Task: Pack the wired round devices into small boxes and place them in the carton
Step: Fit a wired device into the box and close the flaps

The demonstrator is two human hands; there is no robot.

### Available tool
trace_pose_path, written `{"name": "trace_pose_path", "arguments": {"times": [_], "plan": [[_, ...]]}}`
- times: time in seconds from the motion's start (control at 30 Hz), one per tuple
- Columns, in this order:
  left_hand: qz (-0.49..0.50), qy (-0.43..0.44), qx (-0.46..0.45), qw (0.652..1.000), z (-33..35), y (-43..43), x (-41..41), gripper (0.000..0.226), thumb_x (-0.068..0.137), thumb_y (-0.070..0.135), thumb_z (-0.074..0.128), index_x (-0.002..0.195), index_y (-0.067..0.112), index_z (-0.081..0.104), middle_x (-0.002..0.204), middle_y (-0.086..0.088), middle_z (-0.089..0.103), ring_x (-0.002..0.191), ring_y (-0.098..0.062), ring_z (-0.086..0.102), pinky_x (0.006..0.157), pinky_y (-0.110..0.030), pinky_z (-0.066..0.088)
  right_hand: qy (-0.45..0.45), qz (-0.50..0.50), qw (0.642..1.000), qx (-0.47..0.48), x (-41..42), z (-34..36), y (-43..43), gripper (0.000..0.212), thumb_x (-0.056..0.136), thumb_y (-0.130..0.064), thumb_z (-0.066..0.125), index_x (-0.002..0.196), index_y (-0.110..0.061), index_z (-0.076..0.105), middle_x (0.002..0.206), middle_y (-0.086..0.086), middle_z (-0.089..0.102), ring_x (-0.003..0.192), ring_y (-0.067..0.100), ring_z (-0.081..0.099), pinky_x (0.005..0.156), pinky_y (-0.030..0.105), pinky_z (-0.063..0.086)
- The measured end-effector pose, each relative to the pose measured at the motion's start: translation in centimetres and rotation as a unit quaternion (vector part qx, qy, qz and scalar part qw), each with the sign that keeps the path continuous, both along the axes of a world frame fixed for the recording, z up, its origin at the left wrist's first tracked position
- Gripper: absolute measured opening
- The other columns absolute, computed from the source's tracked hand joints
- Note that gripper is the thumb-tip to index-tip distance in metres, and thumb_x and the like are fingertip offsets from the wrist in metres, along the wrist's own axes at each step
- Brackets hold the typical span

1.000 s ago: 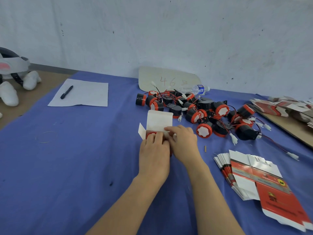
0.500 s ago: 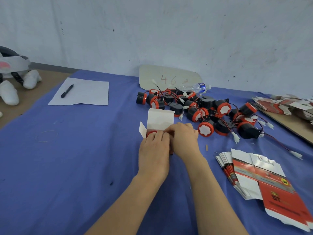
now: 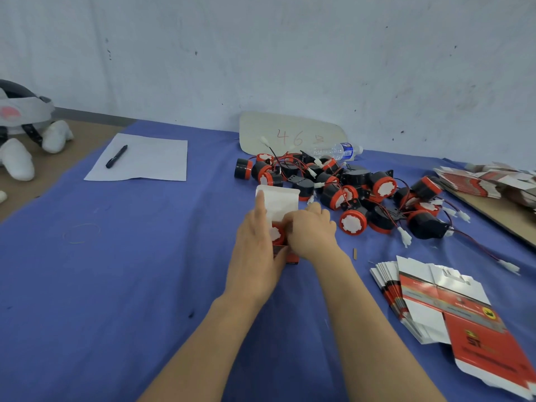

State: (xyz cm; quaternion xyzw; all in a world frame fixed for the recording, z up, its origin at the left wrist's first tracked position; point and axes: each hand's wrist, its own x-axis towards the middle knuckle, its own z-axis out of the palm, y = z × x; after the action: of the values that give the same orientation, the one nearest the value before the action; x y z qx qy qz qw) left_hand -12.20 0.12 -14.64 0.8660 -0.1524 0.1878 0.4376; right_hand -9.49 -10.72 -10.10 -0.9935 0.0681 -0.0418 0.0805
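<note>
- My left hand (image 3: pixel 255 248) lies along the left side of the small red-and-white cardboard box (image 3: pixel 292 258). Its fingers are straight and the forefinger presses the side flap inward, so it steadies the box rather than grips it.
- My right hand (image 3: pixel 311 232) curls round the box's right side and holds it so it cannot slide on the blue table cloth (image 3: pixel 145 256).
- The round black device with red rim and white face (image 3: pixel 275 234) sits in the box's mouth between my hands. I cannot see its wire.
- The white lid flap (image 3: pixel 281 201) stands up, not yet closed.
- The tangled pile of loose devices (image 3: pixel 356 187) lies just beyond, and the stack of flat box blanks (image 3: pixel 429 297) is to my right. Both look within easy reach.
- The carton is out of view.
</note>
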Motion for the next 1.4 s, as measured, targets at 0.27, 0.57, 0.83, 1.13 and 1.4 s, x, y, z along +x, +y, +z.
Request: {"name": "trace_pose_path", "arguments": {"times": [0.27,0.57,0.83,1.13,1.4], "plan": [[0.043,-0.029,0.092,0.994,-0.5,0.3,0.2,0.037,0.091,0.035,0.059,0.124,0.023,0.048,0.12,0.008,0.055,0.111,-0.011,0.043,0.072,-0.022,0.04,-0.181,-0.039,0.948,0.259,-0.8,-2.4,-1.7,0.031,0.09,-0.019,0.061,0.119,-0.013,0.051,0.126,0.007,0.043,0.117,0.026,0.04,0.088,0.028,0.035],[0.041,-0.021,0.058,0.997,-0.6,0.4,0.4,0.033,0.09,0.029,0.063,0.119,0.023,0.048,0.121,0.01,0.053,0.11,-0.01,0.044,0.068,-0.024,0.041,-0.174,0.04,0.915,0.361,-2.3,-2.6,-2.2,0.024,0.097,-0.026,0.053,0.081,-0.02,0.069,0.089,-0.007,0.067,0.08,0.004,0.058,0.067,0.007,0.04],[-0.006,0.029,-0.085,0.996,-0.2,1.2,1.1,0.097,0.077,0.017,0.079,0.149,0.02,0.015,0.153,0.011,-0.015,0.099,-0.004,0.05,0.076,-0.021,0.051,-0.116,0.032,0.873,0.472,-1.9,-3.6,-2.0,0.057,0.094,-0.015,0.058,0.144,-0.025,0.031,0.129,-0.009,0.043,0.1,0.013,0.053,0.083,0.025,0.042],[-0.053,0.067,-0.1,0.991,-0.2,2.0,1.6,0.103,0.078,0.017,0.077,0.152,0.024,0.005,0.144,0.001,0.033,0.116,-0.015,0.049,0.099,-0.037,0.047,-0.12,0.126,0.799,0.575,-1.8,-3.4,-2.0,0.063,0.089,0.01,0.045,0.125,-0.041,0.042,0.111,-0.005,0.063,0.105,0.009,0.059,0.08,0.022,0.049],[0.071,-0.083,0.08,0.991,-0.8,2.2,1.4,0.033,0.08,0.036,0.072,0.107,0.023,0.058,0.106,0.015,0.054,0.109,-0.018,0.041,0.078,-0.019,0.018,-0.048,0.134,0.804,0.578,-2.8,-3.5,-3.3,0.034,0.092,-0.021,0.061,0.121,-0.017,0.044,0.13,-0.001,0.053,0.111,0.009,0.055,0.077,0.016,0.048]]}}
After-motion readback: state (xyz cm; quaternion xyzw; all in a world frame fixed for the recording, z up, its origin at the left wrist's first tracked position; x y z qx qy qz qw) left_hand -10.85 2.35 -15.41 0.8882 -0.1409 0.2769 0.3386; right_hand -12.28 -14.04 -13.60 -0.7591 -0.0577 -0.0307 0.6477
